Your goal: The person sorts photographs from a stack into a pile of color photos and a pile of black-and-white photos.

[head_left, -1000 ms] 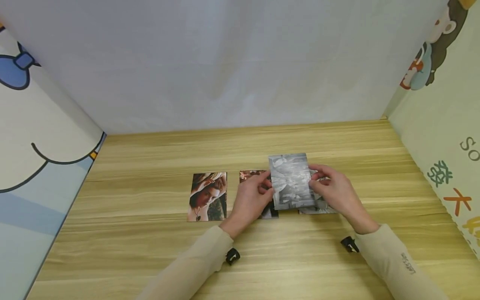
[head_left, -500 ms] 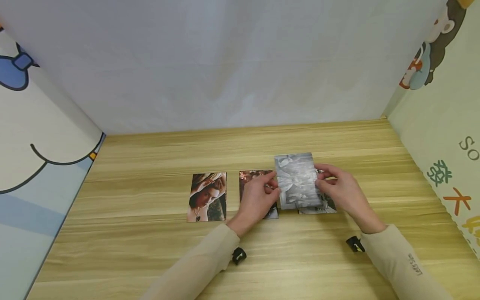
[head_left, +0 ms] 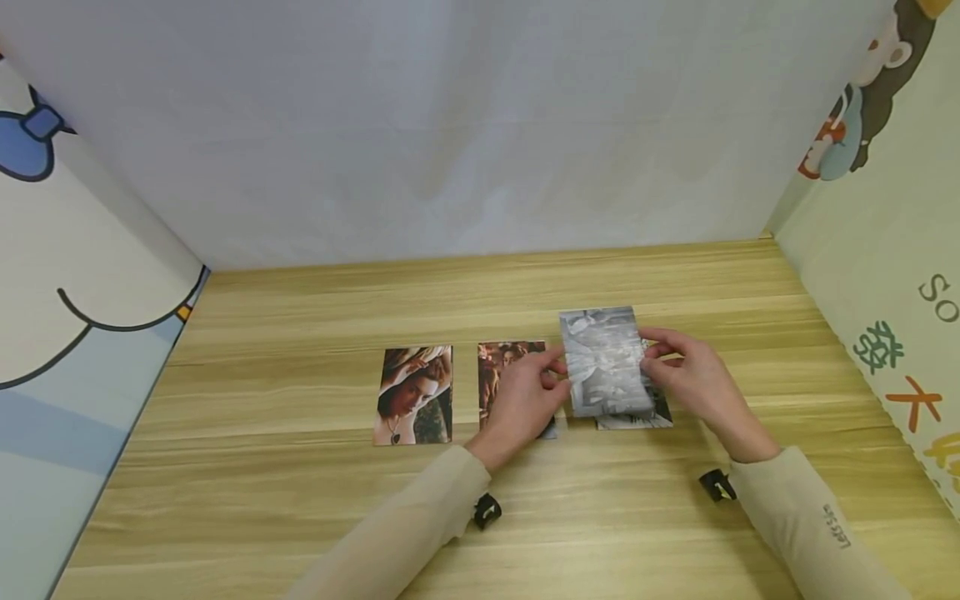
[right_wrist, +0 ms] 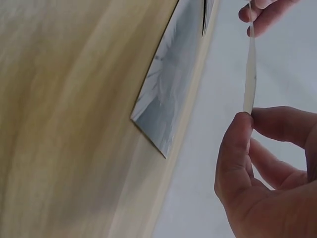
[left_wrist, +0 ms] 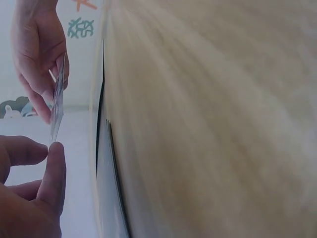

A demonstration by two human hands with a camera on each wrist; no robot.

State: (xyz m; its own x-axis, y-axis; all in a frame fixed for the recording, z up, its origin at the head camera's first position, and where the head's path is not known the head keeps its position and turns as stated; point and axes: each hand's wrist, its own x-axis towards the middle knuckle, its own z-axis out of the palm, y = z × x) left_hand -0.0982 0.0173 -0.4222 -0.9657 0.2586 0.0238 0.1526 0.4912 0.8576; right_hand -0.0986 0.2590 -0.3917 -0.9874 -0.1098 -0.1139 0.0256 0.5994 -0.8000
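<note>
A black-and-white photo card is held up off the table between both hands. My left hand pinches its left edge between thumb and finger, and my right hand pinches the right edge. In both wrist views the card appears nearly edge-on, raised above the surface. Beneath it lies another black-and-white card, partly covered. A reddish-brown photo card lies under my left hand, which hides much of it. Farther left, a colour photo card of a person with raised arms lies flat, apart from the rest.
The wood-grain table meets a white backdrop at its far edge. Cartoon-printed panels stand at the left and the right. Black wrist cameras hang at both cuffs.
Both hands have shifted slightly right, carrying the held card further over the right-hand card. More of the reddish-brown card's top shows now. The far-left card stays put.
</note>
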